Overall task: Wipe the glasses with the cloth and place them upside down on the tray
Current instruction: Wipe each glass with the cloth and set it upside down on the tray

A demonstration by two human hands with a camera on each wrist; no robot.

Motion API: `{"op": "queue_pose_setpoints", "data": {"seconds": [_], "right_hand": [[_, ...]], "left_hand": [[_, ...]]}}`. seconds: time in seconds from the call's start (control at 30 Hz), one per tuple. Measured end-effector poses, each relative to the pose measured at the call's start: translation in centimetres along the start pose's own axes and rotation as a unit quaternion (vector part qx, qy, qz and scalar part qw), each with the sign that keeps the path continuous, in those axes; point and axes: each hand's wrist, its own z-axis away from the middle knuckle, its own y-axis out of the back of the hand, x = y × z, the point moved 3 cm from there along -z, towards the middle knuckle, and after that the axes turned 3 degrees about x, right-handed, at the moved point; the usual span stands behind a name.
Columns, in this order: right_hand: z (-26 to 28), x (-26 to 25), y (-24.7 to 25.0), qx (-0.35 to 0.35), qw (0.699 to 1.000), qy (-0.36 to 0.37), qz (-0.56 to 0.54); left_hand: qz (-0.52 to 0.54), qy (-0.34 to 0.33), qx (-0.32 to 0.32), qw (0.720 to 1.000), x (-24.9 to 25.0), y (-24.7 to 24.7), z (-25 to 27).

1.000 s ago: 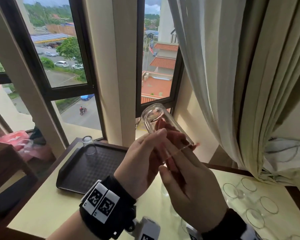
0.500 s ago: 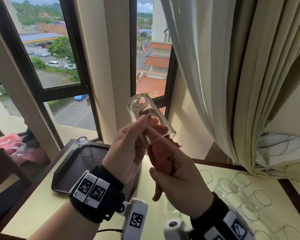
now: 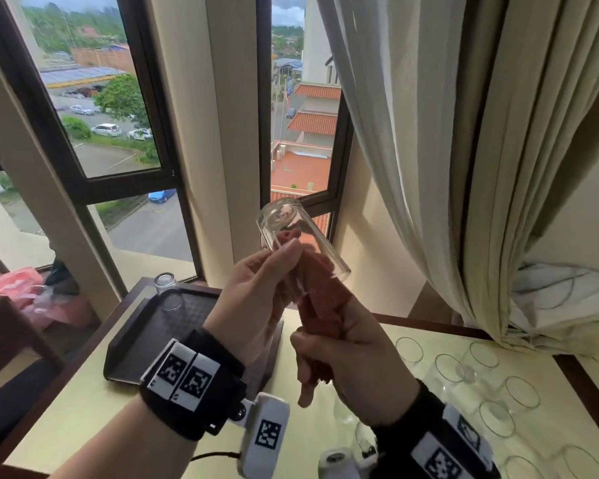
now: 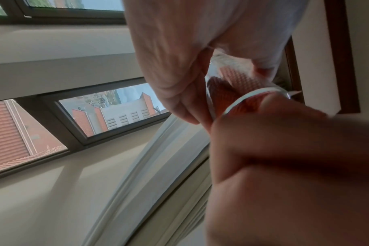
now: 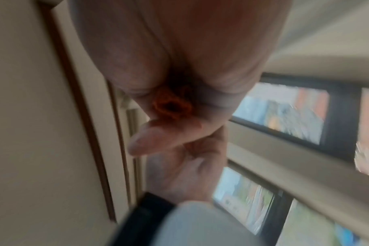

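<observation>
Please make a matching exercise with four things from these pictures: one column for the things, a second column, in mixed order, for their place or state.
Things:
1. held glass
2. cloth
3. tray
4. glass on the tray

Places or states:
A. upside down, far corner of the tray
B. gripped by the left hand, in the air
C. dark, on the table
D. pushed into the held glass by the right hand

Pairs: 1-B, 2-D, 3-C, 4-A

Clear glass (image 3: 293, 233) tilting base-up in mid-air w/ red cloth (image 3: 320, 292) stuffed inside; another glass (image 3: 168, 291) sitting upside down on dark tray (image 3: 142, 326); more standing upright on tabletop (image 3: 83, 402).
</observation>
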Motion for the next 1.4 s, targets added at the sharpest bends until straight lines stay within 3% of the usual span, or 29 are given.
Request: {"op": "queue_pose_setpoints", "data": {"seconds": [0.07, 0.1, 0.13, 0.17, 0.2, 0.23, 0.27, 0.37, 0.4, 0.47, 0.53, 0.7, 0.83, 0.97, 1.07, 1.17, 1.23, 1.33, 1.4], "right_hand": [[0.0, 0.2, 1.0, 0.022, 0.975, 0.072, 0.211], [-0.2, -0.2, 1.4, 0.037, 0.921, 0.133, 0.365], [-0.4, -0.1, 1.7, 0.046, 0.845, 0.178, 0.503], [-0.5, -0.1, 1.7, 0.049, 0.788, 0.181, 0.587], [-0.6, -0.1, 1.6, 0.066, 0.761, 0.177, 0.621], [-0.8, 0.0, 1.6, 0.09, 0.756, 0.176, 0.624], [-1.0, 0.0, 1.6, 0.102, 0.781, 0.168, 0.593], [-1.2, 0.5, 1.3, 0.04, 0.942, 0.07, 0.326], [-1.0, 0.5, 1.3, 0.024, 0.973, 0.046, 0.225], [-0.2, 1.0, 1.2, 0.007, 0.998, 0.018, 0.066], [0.6, 1.4, 0.9, 0.001, 0.999, -0.006, -0.045], [0.3, 1.3, 0.8, 0.078, 0.967, -0.052, -0.239], [-0.2, 1.0, 1.5, 0.215, 0.943, -0.07, -0.242], [0.4, 0.3, 2.2, 0.282, 0.959, -0.027, -0.014], [0.8, 0.1, 2.2, 0.296, 0.937, 0.104, 0.151], [1.2, 0.6, 2.0, 0.283, 0.843, 0.241, 0.388], [1.5, 1.2, 1.9, 0.245, 0.783, 0.285, 0.496], [1.8, 1.3, 1.8, 0.182, 0.729, 0.324, 0.574], [1.7, 1.5, 1.7, 0.144, 0.719, 0.32, 0.6]], "left_hand": [[0.004, 0.007, 0.001, 1.0, 0.5, 0.2, -0.2], [0.001, 0.009, -0.005, 1.0, 0.5, 0.2, -0.1], [-0.013, 0.009, -0.013, 1.0, 0.3, 0.2, -0.1], [-0.03, 0.008, -0.02, 0.999, 0.2, 0.0, 0.1], [-0.05, 0.003, -0.019, 0.999, -0.2, -0.1, 0.3], [-0.063, -0.005, -0.012, 0.998, -0.7, -0.2, 0.5], [-0.072, -0.01, -0.007, 0.997, -1.1, -0.3, 0.5], [-0.063, -0.003, 0.009, 0.998, -1.5, -0.6, 0.9], [-0.051, 0.0, 0.006, 0.999, -1.5, -0.6, 0.9], [-0.021, 0.004, 0.007, 1.0, -1.5, -0.2, 0.7], [0.001, -0.002, 0.017, 1.0, -1.4, 0.4, 0.2], [0.024, 0.032, 0.006, 0.999, -1.8, 0.9, 0.0], [0.031, 0.067, 0.011, 0.997, -2.8, 0.6, 0.6], [0.01, 0.1, -0.007, 0.995, -2.3, -0.2, 0.9], [0.043, 0.165, 0.004, 0.985, -1.6, -0.4, 1.2], [0.097, 0.228, 0.054, 0.967, -1.1, 0.1, 1.1], [0.115, 0.234, 0.066, 0.963, -0.9, 0.4, 0.8], [0.101, 0.237, 0.088, 0.962, -1.0, 0.8, 0.6], [0.07, 0.227, 0.106, 0.966, -1.2, 1.0, 0.5]]}}
